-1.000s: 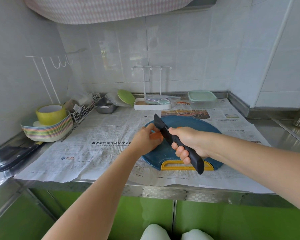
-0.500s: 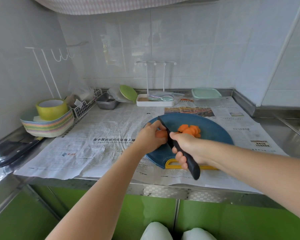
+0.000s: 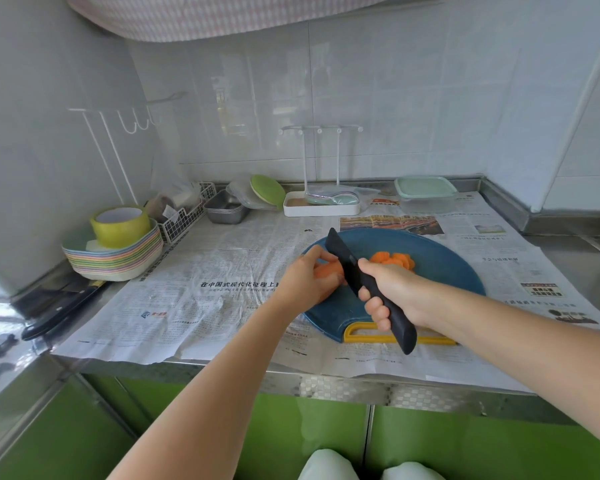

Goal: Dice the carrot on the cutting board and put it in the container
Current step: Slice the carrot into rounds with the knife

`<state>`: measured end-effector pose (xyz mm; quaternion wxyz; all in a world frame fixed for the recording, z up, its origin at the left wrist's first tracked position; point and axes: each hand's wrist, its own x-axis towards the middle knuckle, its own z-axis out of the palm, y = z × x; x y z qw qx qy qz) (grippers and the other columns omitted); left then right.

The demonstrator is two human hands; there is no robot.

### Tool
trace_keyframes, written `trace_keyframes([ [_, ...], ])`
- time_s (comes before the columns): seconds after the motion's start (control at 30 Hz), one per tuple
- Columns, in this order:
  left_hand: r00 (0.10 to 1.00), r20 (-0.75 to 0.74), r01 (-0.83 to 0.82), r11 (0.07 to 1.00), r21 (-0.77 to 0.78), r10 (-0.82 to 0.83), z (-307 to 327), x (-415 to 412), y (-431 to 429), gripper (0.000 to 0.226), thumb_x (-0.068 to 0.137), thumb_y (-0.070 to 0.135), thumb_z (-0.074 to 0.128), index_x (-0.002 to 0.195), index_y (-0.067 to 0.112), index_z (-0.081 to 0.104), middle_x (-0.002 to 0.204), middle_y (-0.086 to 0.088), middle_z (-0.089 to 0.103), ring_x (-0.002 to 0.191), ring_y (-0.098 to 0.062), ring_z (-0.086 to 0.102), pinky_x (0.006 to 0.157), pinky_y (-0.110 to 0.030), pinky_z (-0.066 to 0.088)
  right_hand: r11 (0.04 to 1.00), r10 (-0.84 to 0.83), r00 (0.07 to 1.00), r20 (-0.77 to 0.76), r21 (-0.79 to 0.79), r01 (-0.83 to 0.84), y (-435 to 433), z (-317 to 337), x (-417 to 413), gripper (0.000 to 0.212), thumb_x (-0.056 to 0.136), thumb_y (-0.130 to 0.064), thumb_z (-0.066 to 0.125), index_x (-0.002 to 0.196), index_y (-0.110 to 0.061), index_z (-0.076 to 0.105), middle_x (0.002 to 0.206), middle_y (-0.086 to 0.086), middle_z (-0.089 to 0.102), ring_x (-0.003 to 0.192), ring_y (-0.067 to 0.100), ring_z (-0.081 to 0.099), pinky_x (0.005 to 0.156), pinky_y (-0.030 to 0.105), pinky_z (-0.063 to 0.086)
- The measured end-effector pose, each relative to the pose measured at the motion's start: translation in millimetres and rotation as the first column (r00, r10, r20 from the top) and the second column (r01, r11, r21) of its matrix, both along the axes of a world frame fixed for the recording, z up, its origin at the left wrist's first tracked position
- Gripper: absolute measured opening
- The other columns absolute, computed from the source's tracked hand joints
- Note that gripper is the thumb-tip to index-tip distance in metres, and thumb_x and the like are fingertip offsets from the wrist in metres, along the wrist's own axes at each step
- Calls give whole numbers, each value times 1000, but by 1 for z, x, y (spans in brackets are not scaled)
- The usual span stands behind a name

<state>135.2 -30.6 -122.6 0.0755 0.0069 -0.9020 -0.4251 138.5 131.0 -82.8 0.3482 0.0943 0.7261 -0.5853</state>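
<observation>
Two hands meet over the blue cutting board. Your left hand curls over the carrot, fingers pressing it down at the board's left side. Only its orange right end shows past your fingertips, so its long axis seems to run left to right, the cut end facing the blade. Your right hand wraps tight round the black handle of the knife. The knife's long axis runs from near right to far left, and its tip points away from you towards the wall. The blade stands just beside the carrot's exposed end.

A small heap of carrot slices lies on the board just beyond your right hand. The board rests on newspaper spread across the counter.

The container sits at the back right, well apart from the board, with its pale green lid on; you cannot tell what it holds. At the far left a yellow-green cup stands in a stack of pastel plates.
</observation>
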Motion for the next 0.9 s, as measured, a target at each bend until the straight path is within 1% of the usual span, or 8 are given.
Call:
trace_keyframes([
  [0.1,1000,14,-14,998,57,14,0,2,-1,25,85,30,66,106,25,53,99,3,56,92,-17,56,78,-32,49,999,-29,999,-41,-48,27,10,14,-4,55,100,-57,37,69,-12,44,43,0,37,30,13,31,34,15,30],
  [0.23,1000,5,-31,999,37,31,-1,1,-1,27,85,30,68,107,22,54,103,-1,56,93,-19,55,77,-30,47,991,-71,995,-70,-121,62,24,27,-9,57,100,-57,36,66,-12,43,43,0,35,30,13,29,32,17,26],
  [0.33,999,17,-33,999,33,32,0,3,0,28,85,30,68,108,21,54,107,-3,57,95,-18,54,79,-32,48,994,-39,997,-62,-105,32,28,29,-7,56,99,-58,36,68,-13,43,45,0,35,31,13,30,33,18,27],
  [0.4,998,48,-30,997,65,27,3,5,0,29,83,32,69,107,22,55,105,-2,57,95,-18,55,78,-32,48,997,-1,999,-51,-82,-3,29,25,-4,56,99,-59,35,69,-13,43,47,0,35,31,13,31,33,19,28],
  [0.47,998,66,-26,996,89,20,7,8,1,28,83,32,69,105,21,56,102,0,56,91,-17,54,74,-28,45,998,14,999,-33,-66,-16,27,19,0,55,99,-59,36,69,-13,44,46,0,36,31,12,31,33,19,29],
  [0.63,998,59,-43,995,86,38,7,11,-1,19,87,23,65,103,24,55,103,1,55,88,-12,51,60,-12,40,998,51,999,5,-37,-51,17,-2,9,55,98,-60,37,69,-13,46,45,0,38,33,13,32,36,18,30],
  [0.73,997,60,-56,995,87,51,8,11,-1,20,86,23,64,104,24,55,103,1,55,92,-15,52,63,-14,40,996,62,998,32,-58,-60,13,-12,13,56,98,-61,37,70,-13,45,46,0,37,34,13,31,36,18,29],
  [0.9,996,57,-75,994,75,71,7,10,1,20,86,25,66,102,26,55,102,3,53,92,-15,50,62,-14,38,995,32,999,32,-94,-29,22,-19,17,57,98,-62,36,69,-14,44,47,0,36,34,14,32,36,19,30],
])
